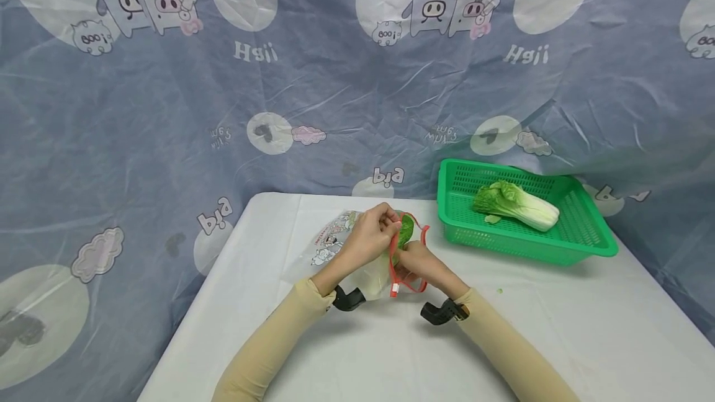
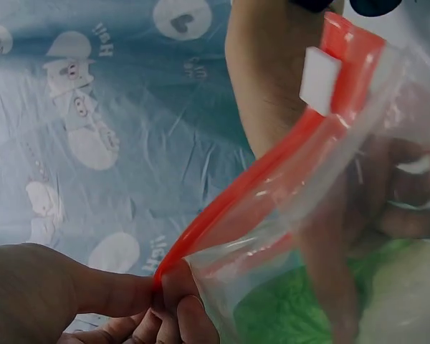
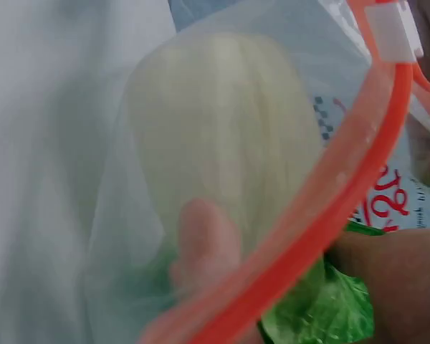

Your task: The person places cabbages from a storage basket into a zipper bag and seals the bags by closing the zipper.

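At the table's near side: tan sleeves [image 1: 274,340] reach forward from the bottom of the head view, a black wrist camera [image 1: 349,298] on each arm.
Slider: white slider [image 2: 320,80] on the near end of the red zip strip [image 3: 330,215]; bag mouth spread open there.
Right hand: right hand [image 1: 419,260] is in at the mouth, fingers curled on the bagged cabbage [image 3: 222,107] at its leafy part; one finger shows through the plastic.
Bagged cabbage: inside the clear printed bag [image 1: 329,250], pale stalk end deeper in, green leaves by the mouth.
Left hand: left hand [image 1: 373,228] pinches the strip between thumb and fingers, on the far part of the mouth.
Table: white table [image 1: 558,309], small green scrap [image 1: 499,291] right of the right wrist.
Far right: green basket [image 1: 530,250] on the table; second cabbage [image 1: 519,203] lies in it, stalk end to the right, leaf piece [image 1: 493,219] beside it.
Behind: grey-blue cloth [image 1: 335,98], cartoon prints, hung past the table's far edge.
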Motion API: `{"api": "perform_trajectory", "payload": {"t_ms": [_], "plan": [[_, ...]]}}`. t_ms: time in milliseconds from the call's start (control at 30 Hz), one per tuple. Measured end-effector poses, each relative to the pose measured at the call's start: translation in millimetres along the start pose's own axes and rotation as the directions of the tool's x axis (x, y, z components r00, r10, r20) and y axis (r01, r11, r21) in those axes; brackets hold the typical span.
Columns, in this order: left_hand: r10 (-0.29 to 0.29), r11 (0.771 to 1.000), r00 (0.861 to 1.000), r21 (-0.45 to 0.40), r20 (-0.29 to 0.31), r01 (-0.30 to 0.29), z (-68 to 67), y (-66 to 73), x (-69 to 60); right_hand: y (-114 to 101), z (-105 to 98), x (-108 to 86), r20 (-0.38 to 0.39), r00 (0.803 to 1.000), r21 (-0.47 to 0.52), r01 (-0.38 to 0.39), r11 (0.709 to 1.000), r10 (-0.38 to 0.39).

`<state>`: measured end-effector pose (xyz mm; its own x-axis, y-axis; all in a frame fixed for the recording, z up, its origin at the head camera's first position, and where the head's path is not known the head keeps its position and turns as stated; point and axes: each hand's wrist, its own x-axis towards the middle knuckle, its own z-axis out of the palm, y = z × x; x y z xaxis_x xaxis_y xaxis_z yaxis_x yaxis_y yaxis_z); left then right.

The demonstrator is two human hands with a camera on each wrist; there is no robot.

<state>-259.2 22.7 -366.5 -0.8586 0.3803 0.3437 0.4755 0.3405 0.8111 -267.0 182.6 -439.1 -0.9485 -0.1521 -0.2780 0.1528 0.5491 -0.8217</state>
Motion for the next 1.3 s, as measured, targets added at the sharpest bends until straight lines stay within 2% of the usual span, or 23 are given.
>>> {"api": "perform_trajectory", "payload": {"t_ms": [100,200,333,400,500,600,633,733,833,900,967,1033,1133,1200,1300], "plan": [[-0.001,1.0,1.0,-0.015,-0.017,0.001,-2.1,-0.9,1.3,-8,-8,-8.6,-0.031,0.999,-0.054,0.026,0.998,-0.027],[-0.013,0.999,1.0,-0.035,-0.02,0.012,-4.7,-1.1,2.1,-20,-21,-21.2,-0.032,0.997,-0.04,0.073,0.997,-0.074],[-0.03,0.999,1.0,-0.043,0.001,0.03,-6.9,-1.6,3.0,-29,-37,-35.9,-0.103,0.981,-0.047,0.159,0.986,-0.163],[-0.035,0.998,0.999,-0.046,0.013,0.036,-7.5,-1.5,3.3,-30,-43,-39.9,-0.184,0.961,-0.092,0.191,0.977,-0.205],[-0.037,0.998,0.999,-0.052,0.014,0.038,-8.5,-0.6,3.2,-28,-51,-40.7,-0.325,0.91,-0.22,0.193,0.956,-0.259],[-0.034,0.999,0.999,-0.04,-0.002,0.034,-9.7,1.2,2.8,-23,-56,-35.3,-0.413,0.859,-0.345,0.16,0.925,-0.303],[-0.034,0.999,0.999,-0.033,-0.007,0.034,-10.2,1.9,2.6,-21,-58,-32.8,-0.415,0.853,-0.367,0.161,0.916,-0.316],[-0.044,0.999,0.999,-0.027,-0.007,0.044,-11.9,4.7,1.6,-14,-61,-24.5,-0.378,0.858,-0.352,0.215,0.911,-0.349],[-0.052,0.998,0.999,-0.033,-0.002,0.052,-13.5,6.1,1.1,-9,-63,-17.3,-0.352,0.865,-0.229,0.291,0.929,-0.358],[-0.046,0.998,0.999,-0.047,-0.006,0.045,-15.9,6.4,1.1,-8,-64,-14.7,-0.356,0.866,-0.103,0.338,0.936,-0.352],[-0.03,0.998,0.999,-0.061,-0.022,0.029,-20.1,7.4,0.8,-10,-67,-16.3,-0.357,0.876,0.047,0.365,0.93,-0.326],[-0.012,0.997,0.999,-0.079,-0.047,0.008,-25.5,9.4,0.1,-15,-70,-21.0,-0.347,0.89,0.197,0.376,0.905,-0.295],[-0.002,0.997,0.997,-0.079,-0.072,-0.004,-32.5,12.4,-1.5,-23,-74,-31.9,-0.316,0.913,0.379,0.372,0.848,-0.26],[-0.002,0.997,0.997,-0.072,-0.072,-0.003,-34.8,13.4,-3.0,-28,-75,-38.5,-0.308,0.918,0.461,0.374,0.804,-0.25],[-0.006,0.999,1.0,-0.038,-0.027,0.005,-37.4,16.9,-7.6,-33,-76,-46.0,-0.317,0.917,0.54,0.383,0.75,-0.24]]}}
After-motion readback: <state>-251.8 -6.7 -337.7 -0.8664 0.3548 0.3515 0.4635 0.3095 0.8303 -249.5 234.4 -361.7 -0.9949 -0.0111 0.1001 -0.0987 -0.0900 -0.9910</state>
